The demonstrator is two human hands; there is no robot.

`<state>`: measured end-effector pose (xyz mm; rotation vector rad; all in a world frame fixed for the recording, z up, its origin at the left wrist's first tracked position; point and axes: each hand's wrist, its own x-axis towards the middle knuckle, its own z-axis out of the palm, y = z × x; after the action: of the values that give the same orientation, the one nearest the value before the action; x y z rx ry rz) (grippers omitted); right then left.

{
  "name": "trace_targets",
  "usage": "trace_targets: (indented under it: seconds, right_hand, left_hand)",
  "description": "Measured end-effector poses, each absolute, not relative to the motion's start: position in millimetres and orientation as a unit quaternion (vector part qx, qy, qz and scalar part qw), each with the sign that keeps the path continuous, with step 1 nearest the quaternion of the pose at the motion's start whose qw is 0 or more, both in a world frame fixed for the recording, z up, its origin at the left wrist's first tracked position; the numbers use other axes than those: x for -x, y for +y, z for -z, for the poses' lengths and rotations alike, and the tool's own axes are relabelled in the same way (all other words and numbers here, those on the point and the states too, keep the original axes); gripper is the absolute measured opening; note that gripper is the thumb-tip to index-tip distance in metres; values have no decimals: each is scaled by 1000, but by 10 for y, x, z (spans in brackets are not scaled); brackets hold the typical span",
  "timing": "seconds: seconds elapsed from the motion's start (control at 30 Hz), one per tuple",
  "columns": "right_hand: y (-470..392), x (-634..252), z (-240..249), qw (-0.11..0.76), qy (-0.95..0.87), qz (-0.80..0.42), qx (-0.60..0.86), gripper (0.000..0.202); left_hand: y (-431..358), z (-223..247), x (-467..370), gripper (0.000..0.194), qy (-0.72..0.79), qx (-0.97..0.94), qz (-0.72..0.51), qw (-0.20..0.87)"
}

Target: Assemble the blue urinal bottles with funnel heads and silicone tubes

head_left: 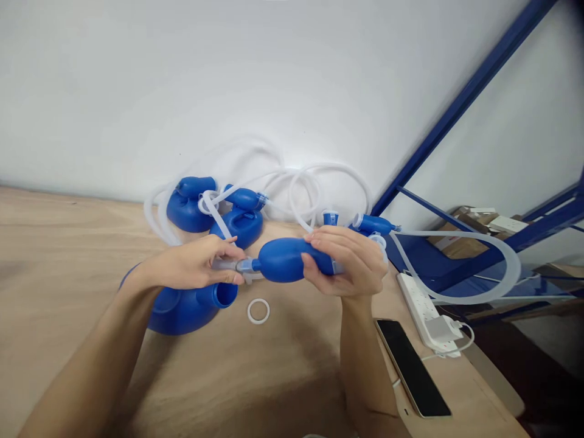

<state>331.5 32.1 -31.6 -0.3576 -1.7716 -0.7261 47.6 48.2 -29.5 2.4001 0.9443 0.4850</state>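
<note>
"Any risk?"
"Left hand (194,261) pinches the translucent tube (221,264) by its clear connector (246,265); a crooked tug might pop it loose."
"The blue bulb (281,260)?"
"Above the table (283,383), gripped by the right hand (356,261); squeezing could skew that connector."

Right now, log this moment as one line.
left hand: holding translucent tube; right hand: gripping blue bulb; white ring: on table; phone: beside power strip

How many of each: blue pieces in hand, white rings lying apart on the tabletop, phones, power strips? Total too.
Held blue bulb-shaped piece: 1
Lone white ring: 1
Phone: 1
Power strip: 1
Total: 4
</note>
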Motion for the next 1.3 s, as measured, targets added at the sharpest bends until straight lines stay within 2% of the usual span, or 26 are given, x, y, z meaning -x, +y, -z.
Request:
trace_targets:
  seconds: [0.07,0.2,0.27,0.33,0.43,0.63,0.87,1.1,1.2,1.3]
  right_hand:
    - [341,-3286,342,576,-738,293,193,22]
    - [375,-3117,436,616,-715,208,257,16]
    - [376,-3025,469,676,-668,108,294,14]
    - [371,-2967,480,721,-612,12,324,20]
    - [364,-2963,471,732,-585,-36,348,28]
    - [359,-3079,460,722,-617,74,306,26]
    - [393,-3126,423,720,-641,158,212,21]
    - [443,-3168,433,703,-651,208,197,21]
    - [425,-3193,429,694,-659,219,192,22]
    - [313,-3280,335,676,-664,246,205,25]
  left_hand:
    - [443,294,-496,40,350,-875,-219,254]
    - [355,329,-615,62,404,-851,-303,144]
    - [349,379,-705,65,404,-849,-317,125]
    - [385,462,-794,67,391,-851,-328,123]
    - [472,625,-896,70,372,-859,-320,145]
    - [494,724,-941,61,346,-859,-324,194]
    - [426,525,-921,75,384,-839,-299,243]
    - [372,448,-979,75,389,-828,-265,305]
    - [364,467,-990,78,393,-838,-245,289]
    - [386,492,-926,72,460,-840,-200,209]
